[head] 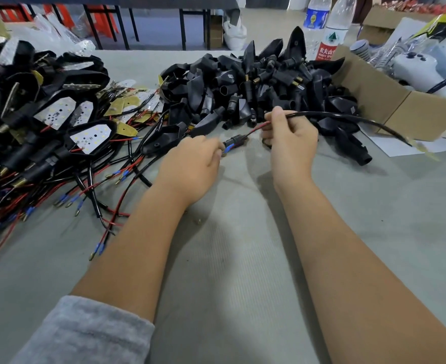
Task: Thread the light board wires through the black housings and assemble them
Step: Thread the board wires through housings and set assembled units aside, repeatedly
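With my left hand (190, 164) pinching the blue-tipped wire ends at the small black housing (236, 141) above the bench (242, 258) and my right hand (290, 137) gripping the sheathed cable (348, 118), a hard tug could yank the wires back out.

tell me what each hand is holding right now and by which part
The right hand pinches the black-sleeved wire near the end where its red lead emerges. The left hand grips the small black housing at its blue-terminal end.
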Demonstrator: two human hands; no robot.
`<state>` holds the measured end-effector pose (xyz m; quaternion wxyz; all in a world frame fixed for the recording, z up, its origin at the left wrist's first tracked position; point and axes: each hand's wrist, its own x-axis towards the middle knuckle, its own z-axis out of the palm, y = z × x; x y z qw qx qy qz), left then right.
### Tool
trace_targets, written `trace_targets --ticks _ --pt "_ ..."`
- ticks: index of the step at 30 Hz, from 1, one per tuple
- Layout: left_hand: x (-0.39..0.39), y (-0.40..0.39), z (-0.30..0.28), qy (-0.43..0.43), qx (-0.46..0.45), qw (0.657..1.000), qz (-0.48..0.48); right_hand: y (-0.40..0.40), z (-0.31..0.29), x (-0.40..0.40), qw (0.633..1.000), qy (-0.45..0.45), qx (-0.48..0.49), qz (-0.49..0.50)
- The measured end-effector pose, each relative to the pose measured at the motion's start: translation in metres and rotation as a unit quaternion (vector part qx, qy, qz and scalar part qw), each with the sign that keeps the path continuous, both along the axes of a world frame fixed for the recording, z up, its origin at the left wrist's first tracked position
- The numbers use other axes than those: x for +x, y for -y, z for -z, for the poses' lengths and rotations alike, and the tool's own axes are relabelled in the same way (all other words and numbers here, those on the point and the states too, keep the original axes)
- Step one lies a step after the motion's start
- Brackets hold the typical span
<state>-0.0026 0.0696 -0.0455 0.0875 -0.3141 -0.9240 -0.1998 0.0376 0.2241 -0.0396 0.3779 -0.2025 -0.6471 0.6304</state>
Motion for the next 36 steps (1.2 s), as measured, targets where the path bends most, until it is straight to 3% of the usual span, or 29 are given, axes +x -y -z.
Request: trace_targets --ticks 3,8,14,19,24,29,36 --pt "0.002 -0.002 0.002 0.006 0.023 1.0 0.01 -0.008 0.003 0.002 0.994 0.057 0.058 0.069" --pt "-0.001 0.0 0.005 0.02 0.053 0.998 0.01 -0.004 0.006 0.002 0.977 0.163 0.138 0.018" --pt "0.001 0.001 0.006 0.025 0.072 0.996 0.038 0.002 -0.001 0.007 0.998 0.014 0.061 0.028" --pt "0.0 0.0 0.007 0.041 0.1 0.994 0.018 0.009 0.003 0.007 0.995 0.052 0.081 -0.017" --pt "0.002 0.0 0.005 0.064 0.129 0.989 0.016 0.013 -0.003 0.011 0.997 0.06 0.024 -0.051" --pt "0.003 -0.001 0.007 0.055 0.155 0.986 0.023 0.021 -0.006 0.013 0.993 0.04 0.0 -0.11" --pt "0.006 0.001 -0.002 -0.042 0.267 0.963 0.006 0.03 -0.009 0.011 0.98 -0.058 -0.115 -0.154"
